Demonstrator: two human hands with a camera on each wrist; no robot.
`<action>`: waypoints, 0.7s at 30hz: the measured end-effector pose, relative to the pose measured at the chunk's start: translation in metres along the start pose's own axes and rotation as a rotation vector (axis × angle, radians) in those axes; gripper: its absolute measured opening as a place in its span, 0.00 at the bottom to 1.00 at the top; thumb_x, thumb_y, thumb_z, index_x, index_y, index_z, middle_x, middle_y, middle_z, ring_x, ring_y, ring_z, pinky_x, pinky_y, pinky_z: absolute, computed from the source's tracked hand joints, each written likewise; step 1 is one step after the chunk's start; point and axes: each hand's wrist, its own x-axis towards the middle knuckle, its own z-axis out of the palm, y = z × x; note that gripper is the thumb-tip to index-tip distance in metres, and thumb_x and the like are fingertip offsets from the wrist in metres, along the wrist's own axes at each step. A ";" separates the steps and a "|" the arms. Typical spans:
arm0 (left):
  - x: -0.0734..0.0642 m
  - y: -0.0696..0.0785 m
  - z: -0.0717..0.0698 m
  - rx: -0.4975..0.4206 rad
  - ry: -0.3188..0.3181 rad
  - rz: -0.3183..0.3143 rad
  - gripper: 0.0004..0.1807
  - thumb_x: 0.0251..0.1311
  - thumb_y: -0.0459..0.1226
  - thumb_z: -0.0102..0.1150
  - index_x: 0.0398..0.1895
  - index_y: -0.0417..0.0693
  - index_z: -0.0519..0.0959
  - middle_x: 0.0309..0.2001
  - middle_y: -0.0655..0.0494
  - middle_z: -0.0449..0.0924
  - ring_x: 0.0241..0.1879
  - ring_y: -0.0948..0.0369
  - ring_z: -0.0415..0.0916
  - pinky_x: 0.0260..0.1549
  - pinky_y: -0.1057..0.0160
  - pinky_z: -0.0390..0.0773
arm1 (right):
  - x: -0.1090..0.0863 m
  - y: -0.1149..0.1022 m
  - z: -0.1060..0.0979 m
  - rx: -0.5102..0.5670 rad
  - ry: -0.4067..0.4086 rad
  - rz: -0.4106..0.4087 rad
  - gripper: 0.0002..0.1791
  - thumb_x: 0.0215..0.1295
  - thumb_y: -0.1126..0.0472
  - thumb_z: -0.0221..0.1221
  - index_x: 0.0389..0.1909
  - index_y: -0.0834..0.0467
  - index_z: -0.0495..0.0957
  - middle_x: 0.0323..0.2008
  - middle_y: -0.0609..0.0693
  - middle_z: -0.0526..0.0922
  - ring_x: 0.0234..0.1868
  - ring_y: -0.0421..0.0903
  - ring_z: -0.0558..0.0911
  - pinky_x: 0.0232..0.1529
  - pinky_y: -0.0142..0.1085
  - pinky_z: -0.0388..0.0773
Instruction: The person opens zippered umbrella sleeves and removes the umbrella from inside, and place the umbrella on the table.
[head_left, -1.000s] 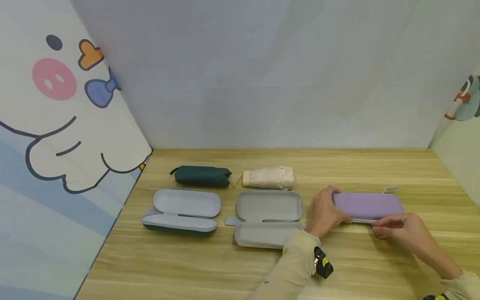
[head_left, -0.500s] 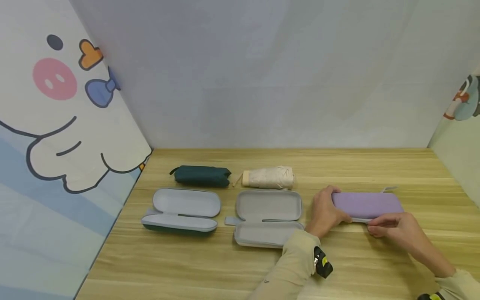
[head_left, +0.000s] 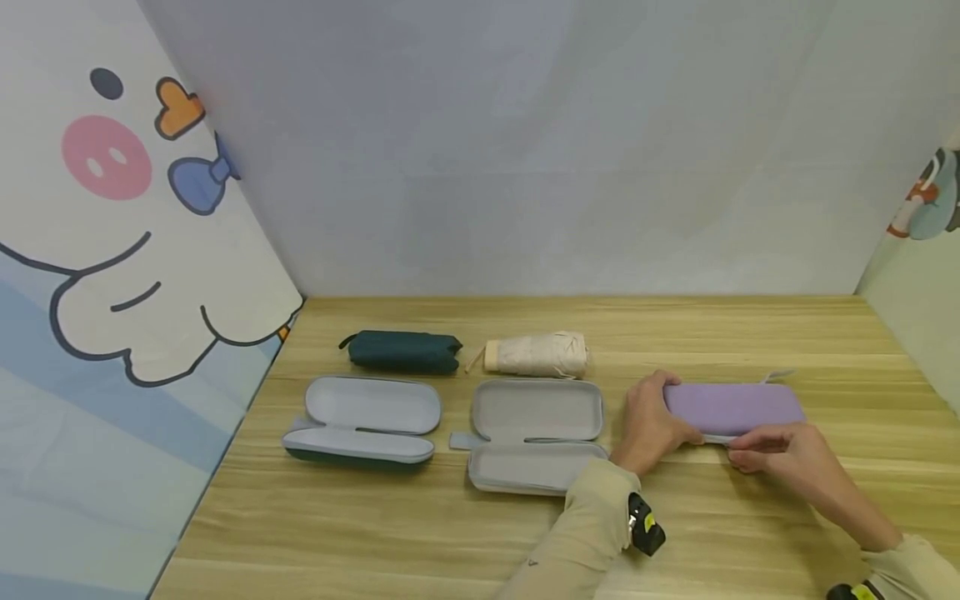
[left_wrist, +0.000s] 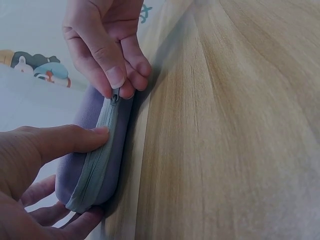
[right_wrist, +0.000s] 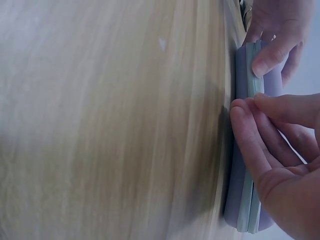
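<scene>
A purple zip case lies on the right part of the table, its zipped side facing the person. My left hand grips its left end, thumb on the pale zip tape and fingers around the end. Between thumb and fingers, my right hand pinches the zipper pull on the front side. In the right wrist view a narrow dark gap runs between the zip tapes behind the right hand. Ahead of the pull, in the left wrist view, the zip teeth are joined.
Left of the hands, a beige case and a dark green case lie open, pale linings up. Behind them rest a folded cream umbrella and a folded dark green umbrella. A pale wall rises behind the table.
My right hand has slid leftward along the front of the purple case with the zipper pull. The left hand keeps its grip on the left end.
</scene>
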 end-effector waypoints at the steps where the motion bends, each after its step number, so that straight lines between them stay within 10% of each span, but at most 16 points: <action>1: 0.000 0.000 0.000 0.000 0.000 -0.002 0.38 0.18 0.33 0.85 0.45 0.54 0.79 0.41 0.66 0.78 0.41 0.70 0.71 0.42 0.73 0.69 | 0.000 0.000 0.000 0.003 -0.001 -0.001 0.14 0.56 0.62 0.66 0.36 0.71 0.82 0.28 0.54 0.86 0.29 0.38 0.84 0.31 0.29 0.77; 21: 0.000 -0.001 0.000 0.021 0.006 0.016 0.38 0.19 0.35 0.85 0.44 0.54 0.79 0.41 0.66 0.78 0.41 0.70 0.70 0.42 0.73 0.69 | 0.004 -0.003 0.007 0.019 -0.018 -0.035 0.12 0.57 0.64 0.65 0.35 0.71 0.82 0.28 0.55 0.86 0.29 0.38 0.83 0.31 0.30 0.78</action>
